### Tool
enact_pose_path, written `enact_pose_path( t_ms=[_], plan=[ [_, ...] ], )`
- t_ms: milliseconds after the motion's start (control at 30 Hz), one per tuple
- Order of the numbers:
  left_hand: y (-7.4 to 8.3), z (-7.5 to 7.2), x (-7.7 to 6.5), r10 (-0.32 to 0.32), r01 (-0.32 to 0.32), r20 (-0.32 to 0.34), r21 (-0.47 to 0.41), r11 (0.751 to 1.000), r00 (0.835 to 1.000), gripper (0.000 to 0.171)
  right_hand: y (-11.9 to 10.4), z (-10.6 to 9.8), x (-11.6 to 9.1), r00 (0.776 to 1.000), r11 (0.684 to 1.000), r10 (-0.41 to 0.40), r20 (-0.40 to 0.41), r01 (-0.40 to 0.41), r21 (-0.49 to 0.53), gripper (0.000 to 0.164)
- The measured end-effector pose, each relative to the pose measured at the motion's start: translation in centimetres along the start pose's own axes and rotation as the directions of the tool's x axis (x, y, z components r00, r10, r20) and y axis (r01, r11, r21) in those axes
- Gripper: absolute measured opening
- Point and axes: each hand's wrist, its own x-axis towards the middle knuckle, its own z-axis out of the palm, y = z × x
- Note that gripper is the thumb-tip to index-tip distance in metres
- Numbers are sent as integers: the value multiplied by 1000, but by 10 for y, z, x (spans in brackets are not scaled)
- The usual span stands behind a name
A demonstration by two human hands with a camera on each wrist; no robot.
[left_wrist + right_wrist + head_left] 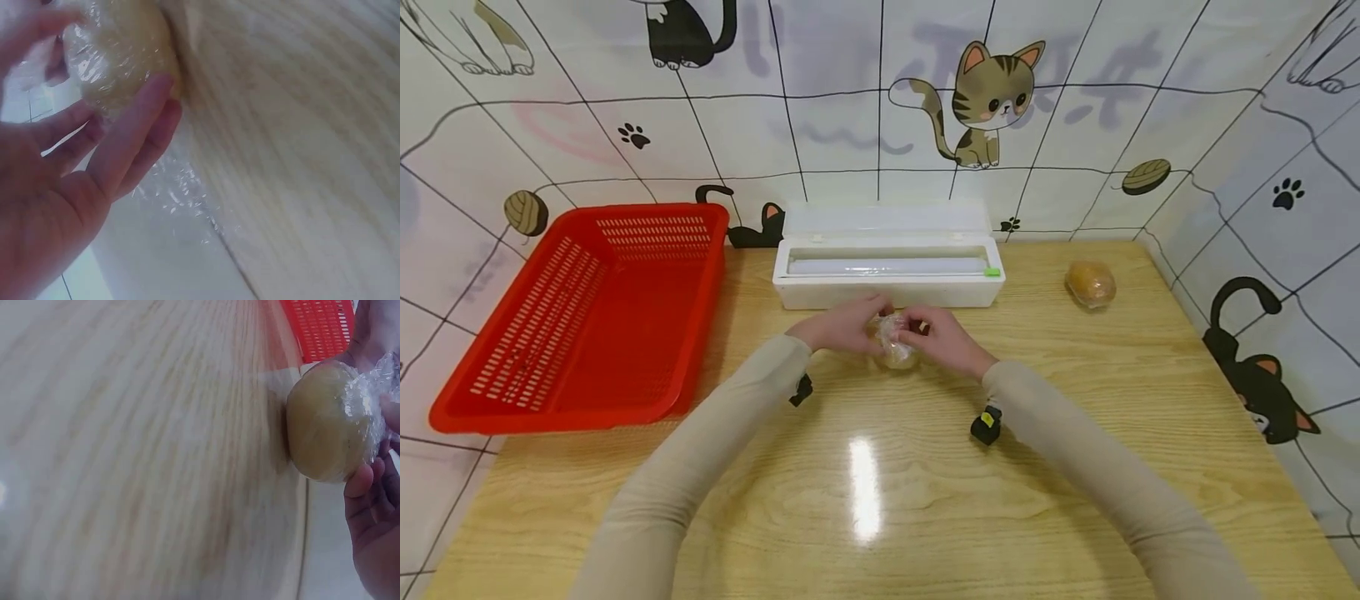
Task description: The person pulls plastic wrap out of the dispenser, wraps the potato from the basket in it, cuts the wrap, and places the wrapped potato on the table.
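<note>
Near the middle of the table, a round yellow-brown item (pixel 325 425) is wrapped in clear cling film (pixel 372 403); its exact kind is unclear. The film is bunched on its upper side. My left hand (pixel 850 325) holds the item from the left, fingers against its side; in the left wrist view a loose bit of film (pixel 181 187) hangs below those fingers. From the right, my right hand (pixel 951 337) pinches the gathered film between thumb and fingers. Just behind both hands stands a white cling film dispenser box (pixel 887 293) with its lid raised and a roll inside.
A red perforated basket (pixel 647 333) stands at the left of the wooden table (pixel 790 508). At the back right lies a second wrapped round item, orange-brown (pixel 1091 284). A cloth with printed cats (pixel 835 133) hangs behind and at the sides.
</note>
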Motion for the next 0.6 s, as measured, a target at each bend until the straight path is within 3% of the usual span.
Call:
enact_pose_path(
  t_ms=[200, 400, 600],
  plan=[
    [5, -6, -2, -16, 19, 67, -42, 999, 998, 66, -4, 1, 4, 999, 998, 46, -7, -46, -30, 8],
    [-1, -4, -4, 60, -58, 30, -75, 996, 998, 56, -8, -2, 6, 991, 991, 130, -10, -130, 6, 20],
    [-7, 4, -3, 71, -72, -16, -73, 995, 997, 58, -6, -5, 7, 993, 993, 115, 29, -116, 15, 21]
  ],
)
